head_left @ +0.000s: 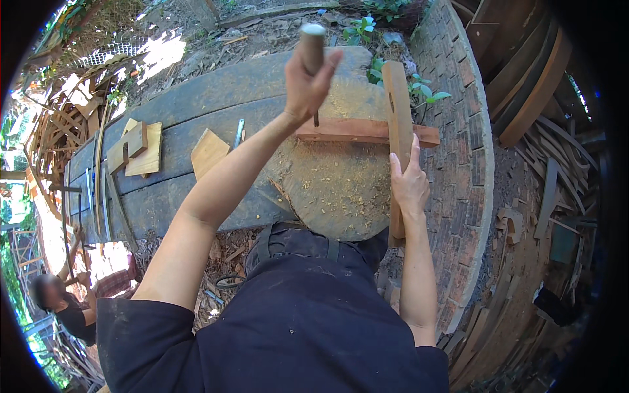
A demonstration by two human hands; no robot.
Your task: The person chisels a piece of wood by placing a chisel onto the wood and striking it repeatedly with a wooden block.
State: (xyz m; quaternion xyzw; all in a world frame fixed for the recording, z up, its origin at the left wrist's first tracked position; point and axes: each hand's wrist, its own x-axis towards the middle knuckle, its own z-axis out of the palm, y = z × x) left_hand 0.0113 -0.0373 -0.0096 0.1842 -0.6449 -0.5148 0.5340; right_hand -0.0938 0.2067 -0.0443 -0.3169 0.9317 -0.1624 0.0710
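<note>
The left grip (306, 90) partly hides a cylinder (312, 51).

The left arm (236, 177) stretched forward, slightly bent, its left hand (306, 88) curled tight; the right hand (411, 188) pointed forward, thumb and forefinger parted.

On your left, notched brown wooden block (136, 140) on pale flat wooden board (148, 165); on your right, grey-red brick wall (462, 177) (green leafy plant (439, 96) alongside).
</note>
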